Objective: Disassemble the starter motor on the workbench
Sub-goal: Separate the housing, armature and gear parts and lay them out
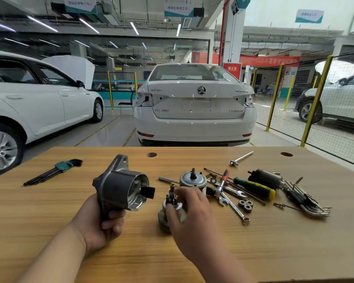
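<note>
My left hand (102, 223) grips the grey starter drive housing (119, 186) by its nose and holds it above the wooden workbench (49, 211), open end facing right, with a black lever (148, 192) sticking out of it. My right hand (190, 219) is blurred and its fingers curl over the pinion drive assembly (171, 203), which stands on the bench with its small shaft up. The silver motor body (193, 180) stands upright just behind it. Three small planetary gears (246, 205) lie to the right.
Wrenches (233, 207) and screwdrivers (253, 187) lie in a heap right of centre, with the dark solenoid (266, 177) and a hex key set (307, 201) beyond. Another hex key set (55, 170) lies far left. A T-handle (241, 158) lies near the far edge. Cars stand behind the bench.
</note>
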Demonstrator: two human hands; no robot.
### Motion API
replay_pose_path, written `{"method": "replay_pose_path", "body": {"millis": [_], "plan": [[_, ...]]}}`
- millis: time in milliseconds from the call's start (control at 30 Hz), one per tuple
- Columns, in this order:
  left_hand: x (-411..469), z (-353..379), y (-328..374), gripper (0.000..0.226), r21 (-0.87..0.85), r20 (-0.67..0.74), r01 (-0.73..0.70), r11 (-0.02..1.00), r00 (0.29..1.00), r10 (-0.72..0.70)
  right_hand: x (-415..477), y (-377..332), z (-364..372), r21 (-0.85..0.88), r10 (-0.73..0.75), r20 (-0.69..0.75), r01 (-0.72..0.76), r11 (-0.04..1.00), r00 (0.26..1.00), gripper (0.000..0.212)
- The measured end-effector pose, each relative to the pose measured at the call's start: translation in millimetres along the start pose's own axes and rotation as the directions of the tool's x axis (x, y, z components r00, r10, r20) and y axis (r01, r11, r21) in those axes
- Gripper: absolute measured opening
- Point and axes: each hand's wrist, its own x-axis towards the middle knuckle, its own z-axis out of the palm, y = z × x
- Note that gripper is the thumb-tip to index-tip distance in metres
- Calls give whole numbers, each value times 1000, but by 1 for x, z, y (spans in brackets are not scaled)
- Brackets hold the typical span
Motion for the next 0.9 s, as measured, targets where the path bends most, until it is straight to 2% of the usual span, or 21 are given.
{"method": "replay_pose_path", "body": {"millis": [67, 133, 200, 300, 433, 567, 633, 667, 700, 733, 767, 833, 900], "plan": [[-4, 0, 0, 28, 42, -6, -27, 999, 1000, 27, 8, -21, -2, 8, 48, 53, -48, 999, 997, 35], [-8, 1, 0, 29, 76, -3, -44, 996, 999, 44, 18, -36, 2, -92, 142, 189, -126, 988, 972, 40], [-11, 1, 0, 29, 88, 22, -62, 994, 998, 60, 24, -45, 6, -137, 181, 257, -150, 979, 949, 35], [-16, 4, 5, 31, 105, 29, -75, 992, 997, 73, 27, -50, 10, -66, 189, 261, -178, 982, 947, 27], [-16, 7, 7, 30, 86, -32, -112, 990, 993, 115, 22, -49, 13, 23, 180, 224, -190, 981, 958, 34], [-11, -14, 16, 36, -7, -186, -212, 977, 960, 207, 13, -43, 12, 70, 141, 140, -152, 986, 980, 35], [-12, -32, 22, 43, -59, -268, -254, 966, 936, 229, 10, -44, 13, 127, 145, 170, -168, 978, 975, 31], [-13, -38, 24, 45, -64, -280, -264, 962, 930, 236, 10, -46, 16, 229, 203, 228, -255, 940, 952, 27], [-14, -42, 25, 46, -55, -282, -266, 962, 929, 241, 9, -51, 21, 356, 269, 319, -378, 854, 909, 22], [-15, -44, 26, 48, -32, -280, -266, 963, 928, 247, 7, -55, 29, 432, 319, 405, -487, 759, 857, 18], [-15, -45, 25, 50, -1, -278, -268, 963, 925, 257, 6, -57, 38, 451, 342, 445, -537, 713, 828, 15], [-13, -45, 23, 50, 77, -299, -285, 955, 908, 295, 4, -57, 56, 346, 360, 423, -516, 784, 831, 12], [-12, -46, 24, 41, 198, -357, -316, 928, 858, 369, 3, -53, 67, 186, 329, 388, -423, 887, 861, 17]]}}
